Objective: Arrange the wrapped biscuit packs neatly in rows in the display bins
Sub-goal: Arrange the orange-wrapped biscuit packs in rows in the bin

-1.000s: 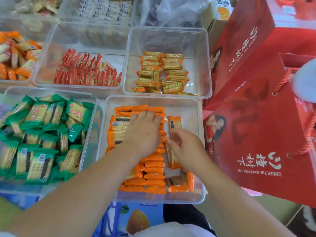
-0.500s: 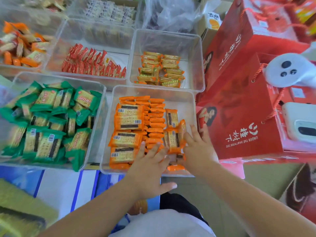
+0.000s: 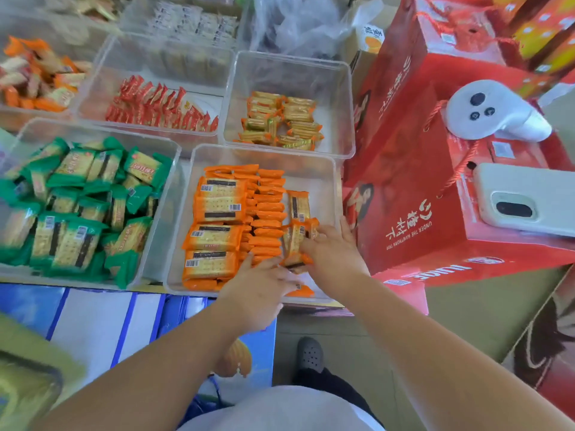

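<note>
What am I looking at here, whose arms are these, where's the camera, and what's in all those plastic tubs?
There is no machine here. These are a person's two bare arms, filmed by one camera worn on the head and looking down. Right in front is a clear bin of orange biscuit packs, some lying flat and others set on edge in a row. The left hand reaches in with straight fingers against the near end of that row. The right hand spreads its fingers against a few loose packs standing at the bin's right side. Neither hand plainly grips anything. Neighbouring bins hold green packs, red packs and golden packs. To the right are red gift boxes, with a white controller and a phone on top.
</note>
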A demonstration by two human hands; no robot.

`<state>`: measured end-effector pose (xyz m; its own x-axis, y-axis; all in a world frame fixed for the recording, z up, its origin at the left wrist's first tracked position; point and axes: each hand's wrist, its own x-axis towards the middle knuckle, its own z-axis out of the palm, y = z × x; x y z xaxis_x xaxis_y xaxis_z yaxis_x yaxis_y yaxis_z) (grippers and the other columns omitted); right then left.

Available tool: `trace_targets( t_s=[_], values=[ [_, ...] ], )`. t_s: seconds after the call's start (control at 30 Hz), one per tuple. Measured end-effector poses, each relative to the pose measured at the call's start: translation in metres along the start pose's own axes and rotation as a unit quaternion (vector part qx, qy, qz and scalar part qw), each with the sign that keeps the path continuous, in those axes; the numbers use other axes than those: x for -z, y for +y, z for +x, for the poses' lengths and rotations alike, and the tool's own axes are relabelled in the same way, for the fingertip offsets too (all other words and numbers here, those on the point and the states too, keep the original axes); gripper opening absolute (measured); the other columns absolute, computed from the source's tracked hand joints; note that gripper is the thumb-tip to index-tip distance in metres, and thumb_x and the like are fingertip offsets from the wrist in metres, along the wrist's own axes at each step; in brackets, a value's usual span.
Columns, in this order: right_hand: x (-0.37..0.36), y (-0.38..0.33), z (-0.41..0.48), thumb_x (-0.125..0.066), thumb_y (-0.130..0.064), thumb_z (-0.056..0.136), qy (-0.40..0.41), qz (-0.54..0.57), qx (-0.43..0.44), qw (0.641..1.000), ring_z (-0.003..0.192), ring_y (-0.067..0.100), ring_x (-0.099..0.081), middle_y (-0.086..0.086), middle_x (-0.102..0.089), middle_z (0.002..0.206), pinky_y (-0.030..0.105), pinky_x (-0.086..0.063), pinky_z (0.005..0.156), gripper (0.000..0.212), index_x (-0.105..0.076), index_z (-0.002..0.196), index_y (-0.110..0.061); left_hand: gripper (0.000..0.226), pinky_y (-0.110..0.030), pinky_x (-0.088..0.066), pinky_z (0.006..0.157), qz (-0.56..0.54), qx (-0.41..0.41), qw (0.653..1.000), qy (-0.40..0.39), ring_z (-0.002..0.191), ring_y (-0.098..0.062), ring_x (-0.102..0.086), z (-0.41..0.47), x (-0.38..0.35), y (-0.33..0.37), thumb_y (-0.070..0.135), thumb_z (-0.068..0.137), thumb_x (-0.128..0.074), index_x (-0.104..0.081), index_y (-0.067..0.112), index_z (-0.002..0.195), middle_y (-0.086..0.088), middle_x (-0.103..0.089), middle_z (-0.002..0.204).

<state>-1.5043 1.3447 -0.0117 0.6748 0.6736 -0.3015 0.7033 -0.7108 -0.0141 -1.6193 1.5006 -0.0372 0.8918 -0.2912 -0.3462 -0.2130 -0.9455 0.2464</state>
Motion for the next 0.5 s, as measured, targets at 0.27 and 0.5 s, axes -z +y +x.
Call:
trace_targets(
  t_s=[0.27,0.5],
  values=[
    [0.001,0.011,-0.004,-0.062,-0.039,0.095,-0.066,0.005,0.105,0.992,0.146,0.03,-0.023,0.009,-0.054,0.14,0.072,0.007,0.113,0.031,-0.064,0.124,-0.029,0.059,-0.052,-0.018,0.119,0.04,0.062,0.997,0.012,0.149,-0.015,-0.02,0.001,0.0,0.008,0.048,0.093,-0.053,-0.029,0.036,0.145,0.009,-0.037,0.156],
    [0.007,0.025,-0.001,-0.057,-0.014,0.093,-0.14,-0.046,0.201,0.968,0.155,0.03,0.003,-0.007,-0.055,0.146,0.079,0.022,0.1,0.066,-0.038,0.151,-0.039,0.089,-0.052,-0.018,0.119,0.023,0.086,0.996,0.013,0.149,-0.019,-0.023,0.0,0.003,0.012,0.067,0.084,-0.055,-0.01,0.033,0.154,0.004,-0.032,0.161]
  ],
)
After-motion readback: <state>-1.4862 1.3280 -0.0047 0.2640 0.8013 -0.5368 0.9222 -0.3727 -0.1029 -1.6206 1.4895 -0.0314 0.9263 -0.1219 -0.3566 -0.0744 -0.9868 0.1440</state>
